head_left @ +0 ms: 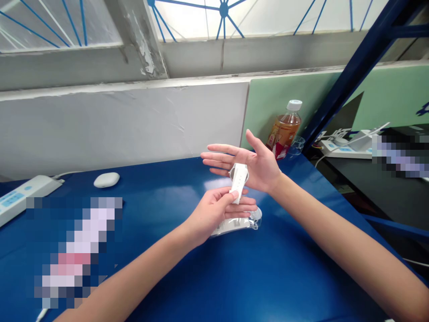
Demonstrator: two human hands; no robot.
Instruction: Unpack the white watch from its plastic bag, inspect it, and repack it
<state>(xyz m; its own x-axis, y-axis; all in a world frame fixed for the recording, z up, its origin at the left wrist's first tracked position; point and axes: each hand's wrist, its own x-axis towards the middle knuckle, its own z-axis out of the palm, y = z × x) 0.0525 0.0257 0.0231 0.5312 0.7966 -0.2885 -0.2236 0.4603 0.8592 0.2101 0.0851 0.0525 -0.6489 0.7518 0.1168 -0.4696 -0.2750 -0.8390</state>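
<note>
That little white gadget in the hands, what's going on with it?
A person at a blue table pinches a small white device by its lower end with the left hand. The right hand is spread open, palm up, right behind it. A clear plastic wrapper lies under the left hand. A drink bottle stands behind.

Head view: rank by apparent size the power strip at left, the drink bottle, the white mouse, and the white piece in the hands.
1. power strip, cut by the frame edge
2. drink bottle, farther back, so unsure against the strip
3. white mouse and white piece pinched in the left hand look alike; not ranked.
</note>
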